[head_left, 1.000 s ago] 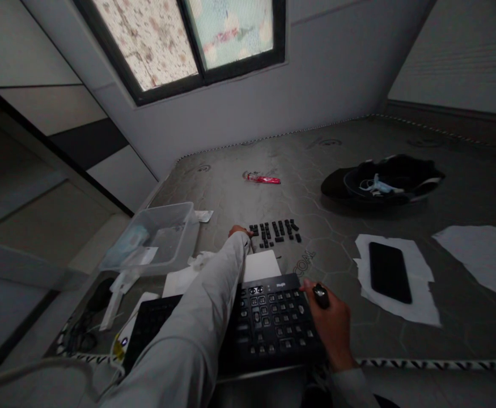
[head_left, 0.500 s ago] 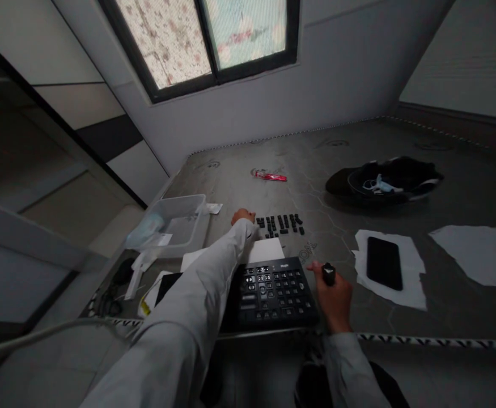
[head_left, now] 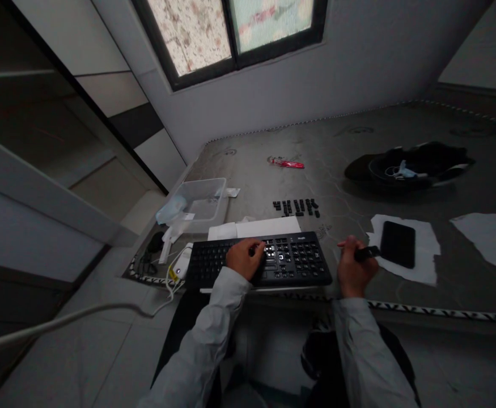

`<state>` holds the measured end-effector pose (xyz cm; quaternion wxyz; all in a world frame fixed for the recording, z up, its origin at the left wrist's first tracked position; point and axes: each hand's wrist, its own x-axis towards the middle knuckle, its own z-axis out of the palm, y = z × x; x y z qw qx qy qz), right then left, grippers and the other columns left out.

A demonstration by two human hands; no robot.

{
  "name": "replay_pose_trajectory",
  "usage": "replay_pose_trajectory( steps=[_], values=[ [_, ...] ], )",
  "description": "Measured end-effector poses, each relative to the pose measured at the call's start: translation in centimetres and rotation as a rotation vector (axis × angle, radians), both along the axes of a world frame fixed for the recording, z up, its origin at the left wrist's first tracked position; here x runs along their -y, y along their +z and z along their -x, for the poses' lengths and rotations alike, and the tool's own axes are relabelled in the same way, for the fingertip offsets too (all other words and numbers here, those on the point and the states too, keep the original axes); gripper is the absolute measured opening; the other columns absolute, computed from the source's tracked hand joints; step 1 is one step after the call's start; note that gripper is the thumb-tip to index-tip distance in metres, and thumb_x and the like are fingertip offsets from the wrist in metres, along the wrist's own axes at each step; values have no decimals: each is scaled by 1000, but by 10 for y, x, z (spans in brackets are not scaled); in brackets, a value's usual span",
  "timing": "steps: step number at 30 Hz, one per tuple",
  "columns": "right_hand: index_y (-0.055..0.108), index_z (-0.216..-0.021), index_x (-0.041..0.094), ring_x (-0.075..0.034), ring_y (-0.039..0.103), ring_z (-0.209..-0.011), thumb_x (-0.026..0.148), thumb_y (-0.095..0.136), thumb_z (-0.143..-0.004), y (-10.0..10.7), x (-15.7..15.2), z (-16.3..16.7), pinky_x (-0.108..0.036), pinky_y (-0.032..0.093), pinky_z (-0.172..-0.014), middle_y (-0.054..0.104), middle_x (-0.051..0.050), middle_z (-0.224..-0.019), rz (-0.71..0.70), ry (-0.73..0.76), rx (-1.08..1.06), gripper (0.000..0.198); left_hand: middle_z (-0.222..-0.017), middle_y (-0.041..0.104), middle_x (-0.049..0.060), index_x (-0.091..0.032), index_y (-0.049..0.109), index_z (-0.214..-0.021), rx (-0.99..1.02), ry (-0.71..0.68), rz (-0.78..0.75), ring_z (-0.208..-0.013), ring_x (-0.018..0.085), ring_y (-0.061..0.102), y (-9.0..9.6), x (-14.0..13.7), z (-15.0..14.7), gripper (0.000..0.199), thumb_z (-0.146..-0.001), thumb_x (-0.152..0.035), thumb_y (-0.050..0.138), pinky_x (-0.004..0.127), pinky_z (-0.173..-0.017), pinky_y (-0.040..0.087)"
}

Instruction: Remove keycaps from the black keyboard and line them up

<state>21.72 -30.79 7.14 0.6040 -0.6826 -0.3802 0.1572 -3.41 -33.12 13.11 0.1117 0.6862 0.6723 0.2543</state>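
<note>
Left hand [head_left: 243,259] back from loose keycaps [head_left: 302,205], onto black keyboard [head_left: 292,262], pinched, can't tell on what. Right hand [head_left: 355,270] alongside grips dark tool [head_left: 364,253]. Probably keycap fitting; next wants careful alignment.

At lower centre sits one keyboard [head_left: 292,269]; above it, small black keys [head_left: 301,205] too blurred to count. At right, one phone [head_left: 398,243], one cap [head_left: 443,158], two paper sheets [head_left: 492,241]; left of centre, one clear box [head_left: 203,226].

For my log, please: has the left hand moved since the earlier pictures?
Yes. Judged against the loose keys, the left hand has drawn back toward the person, from beside them to the keyboard.
</note>
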Motion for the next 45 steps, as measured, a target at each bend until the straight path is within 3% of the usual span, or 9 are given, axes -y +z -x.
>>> replay_pose_trajectory(
  steps=[4,9,13,19,25,32,37,42,45],
  values=[
    [56,-64,19,-14,46,-54,68,44,-85,15,3,17,-28,34,-55,50,1,-56,-90,49,-104,55,-108,65,-1,-33,71,-108,-68,-128,-50,-91,13,64,-30,22,17,24,-87,-43,62,22,-72,49],
    [47,-61,22,-8,32,-45,61,54,-84,36,12,60,-25,28,-49,34,8,-49,-250,369,-563,46,-109,63,2,-33,69,-114,-123,-178,-119,-97,16,63,-46,27,13,31,-87,-46,62,25,-77,52],
    [46,-63,22,-8,27,-43,56,62,-80,48,17,90,-24,24,-44,30,9,-48,-188,643,-867,41,-106,64,1,-34,70,-111,-103,-192,-133,-96,15,62,-48,28,12,28,-89,-45,59,26,-81,52],
    [49,-63,21,-7,27,-43,52,67,-77,42,10,108,-23,23,-42,31,9,-49,-117,725,-1004,38,-108,64,2,-32,70,-111,-71,-204,-102,-98,16,62,-49,27,13,29,-88,-46,60,27,-83,51],
    [52,-64,20,-6,28,-45,56,67,-78,30,1,117,-21,24,-42,35,9,-53,-84,691,-989,41,-109,63,2,-32,68,-113,-66,-212,-89,-98,16,61,-48,27,13,30,-89,-46,58,27,-84,51],
    [53,-64,19,-6,28,-46,52,69,-78,29,0,128,-20,24,-43,35,9,-52,10,736,-892,39,-109,63,2,-31,68,-112,-80,-211,-98,-96,17,62,-49,27,13,30,-88,-47,59,28,-83,51],
    [49,-64,21,-6,26,-41,57,59,-83,23,2,142,-22,20,-41,31,10,-48,-4,723,-663,43,-108,62,2,-30,66,-113,-82,-221,-90,-95,17,61,-51,26,14,30,-88,-45,60,28,-82,51],
    [50,-59,21,-10,41,-48,55,52,-89,6,13,146,-25,33,-49,44,5,-50,-17,764,-247,45,-108,62,1,-27,67,-106,-103,-228,-46,-96,17,60,-46,26,15,20,-86,-29,63,28,-81,51],
    [50,-59,21,-10,42,-48,52,51,-90,-7,17,145,-25,34,-48,43,5,-50,-67,712,-202,44,-107,62,0,-27,67,-103,-100,-212,-29,-95,18,60,-45,26,15,20,-84,-27,66,29,-80,51]
  ],
)
